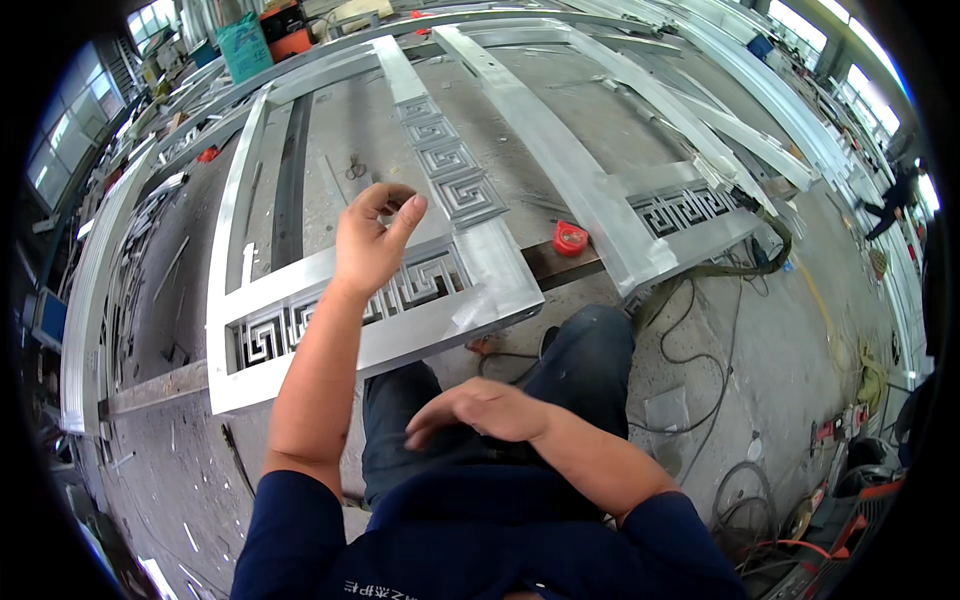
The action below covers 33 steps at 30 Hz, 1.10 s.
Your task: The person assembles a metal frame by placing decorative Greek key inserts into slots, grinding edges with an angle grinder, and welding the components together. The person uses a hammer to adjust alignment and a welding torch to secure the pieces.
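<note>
Raised over a silver metal frame (510, 275) with square spiral fretwork is my left hand (370, 240). Its fingers curl toward the thumb; anything small between them is hidden. Below it, a fretwork panel (425, 280) fills the near rail, partly covered by my left forearm. A column of square spiral pieces (470, 198) runs away from me along the frame's upright. My right hand (485, 408) hovers above my lap, apart from the frame, fingers stretched out and slightly blurred, with nothing seen in it.
A red tape measure (570, 238) rests on a dark beam between two frame sections. At the right, another fretwork panel (685, 208) sits near a strap (770, 262). Cables (705, 375) loop over the floor. Metal offcuts lie left; a person (893, 200) stands far right.
</note>
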Available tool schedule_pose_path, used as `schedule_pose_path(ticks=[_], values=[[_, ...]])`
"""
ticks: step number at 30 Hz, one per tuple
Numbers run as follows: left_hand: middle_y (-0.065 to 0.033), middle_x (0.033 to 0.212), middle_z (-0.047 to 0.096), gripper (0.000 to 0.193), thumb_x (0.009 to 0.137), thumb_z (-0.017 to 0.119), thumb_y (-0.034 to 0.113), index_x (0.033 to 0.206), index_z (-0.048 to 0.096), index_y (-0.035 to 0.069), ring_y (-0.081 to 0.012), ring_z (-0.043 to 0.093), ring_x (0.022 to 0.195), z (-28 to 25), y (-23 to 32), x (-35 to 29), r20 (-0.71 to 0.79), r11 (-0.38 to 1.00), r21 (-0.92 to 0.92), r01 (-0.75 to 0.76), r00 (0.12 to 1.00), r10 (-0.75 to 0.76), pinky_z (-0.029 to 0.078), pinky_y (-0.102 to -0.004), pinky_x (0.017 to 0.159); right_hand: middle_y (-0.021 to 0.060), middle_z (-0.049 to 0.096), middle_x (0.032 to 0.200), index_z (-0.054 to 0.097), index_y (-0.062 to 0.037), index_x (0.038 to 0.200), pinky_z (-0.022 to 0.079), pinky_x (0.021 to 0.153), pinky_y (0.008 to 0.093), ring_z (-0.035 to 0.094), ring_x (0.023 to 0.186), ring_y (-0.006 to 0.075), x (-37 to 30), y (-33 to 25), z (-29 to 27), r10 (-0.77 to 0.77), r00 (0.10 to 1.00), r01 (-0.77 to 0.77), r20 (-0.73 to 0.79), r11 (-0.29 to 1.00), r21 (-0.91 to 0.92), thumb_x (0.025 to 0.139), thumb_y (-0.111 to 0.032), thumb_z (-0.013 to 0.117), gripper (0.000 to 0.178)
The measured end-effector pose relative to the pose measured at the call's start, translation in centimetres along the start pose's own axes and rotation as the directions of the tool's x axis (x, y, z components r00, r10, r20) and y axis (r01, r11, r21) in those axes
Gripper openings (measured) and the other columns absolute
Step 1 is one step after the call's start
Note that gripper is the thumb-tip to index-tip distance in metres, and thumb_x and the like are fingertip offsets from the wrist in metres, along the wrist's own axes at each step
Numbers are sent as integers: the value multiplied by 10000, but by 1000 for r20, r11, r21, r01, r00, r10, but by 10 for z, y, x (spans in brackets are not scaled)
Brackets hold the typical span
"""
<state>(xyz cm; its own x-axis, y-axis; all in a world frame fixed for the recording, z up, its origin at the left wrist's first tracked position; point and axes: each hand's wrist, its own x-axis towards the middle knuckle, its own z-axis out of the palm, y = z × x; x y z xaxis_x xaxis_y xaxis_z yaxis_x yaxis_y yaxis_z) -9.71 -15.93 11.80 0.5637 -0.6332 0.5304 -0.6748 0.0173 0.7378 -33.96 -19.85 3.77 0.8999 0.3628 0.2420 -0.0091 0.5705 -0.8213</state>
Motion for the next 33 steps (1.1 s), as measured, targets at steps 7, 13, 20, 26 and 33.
schedule_pose_path(ticks=[7,13,20,26,33], values=[[-176,1270,692,512,894,791,400,1219,698,16,-356,665,1166,-28,-49,-76,322,869,486,99,904,-283,531,-426,983,136,734,1031,664,47,1223,551,862,332,688,913,191,-57,-21,-47,-262,652,25,-711,945,-326,1045,-233,623,334],[-176,1554,483,903,904,629,684,1453,516,-24,-357,409,1474,-8,-71,-123,556,851,522,-66,782,-281,335,-452,1227,91,724,966,661,61,1191,553,802,277,659,853,130,-49,-19,-62,-300,548,-87,-781,908,-410,1012,-216,703,332],[-201,1544,482,959,862,679,683,1477,472,-22,-389,426,1452,8,-84,-119,581,850,519,-89,767,-274,336,-454,1225,87,736,911,684,58,1159,540,783,290,672,826,134,-34,-12,-84,-398,525,-375,-752,686,-624,970,-213,745,336],[-180,1530,504,973,812,737,674,1462,489,-7,-351,435,1456,6,-83,-117,593,849,521,-81,750,-292,326,-456,1232,137,726,947,688,29,1159,554,834,392,701,900,276,-4,-35,-103,-549,591,-525,-591,295,-799,888,-199,783,367],[-155,1536,508,931,830,712,677,1451,507,13,-303,431,1468,7,-82,-116,588,832,543,-115,760,-278,300,-455,1249,199,523,1404,522,10,1358,428,1092,488,494,1301,402,34,-41,-150,-541,650,-694,-534,-135,-708,765,-247,872,735]])
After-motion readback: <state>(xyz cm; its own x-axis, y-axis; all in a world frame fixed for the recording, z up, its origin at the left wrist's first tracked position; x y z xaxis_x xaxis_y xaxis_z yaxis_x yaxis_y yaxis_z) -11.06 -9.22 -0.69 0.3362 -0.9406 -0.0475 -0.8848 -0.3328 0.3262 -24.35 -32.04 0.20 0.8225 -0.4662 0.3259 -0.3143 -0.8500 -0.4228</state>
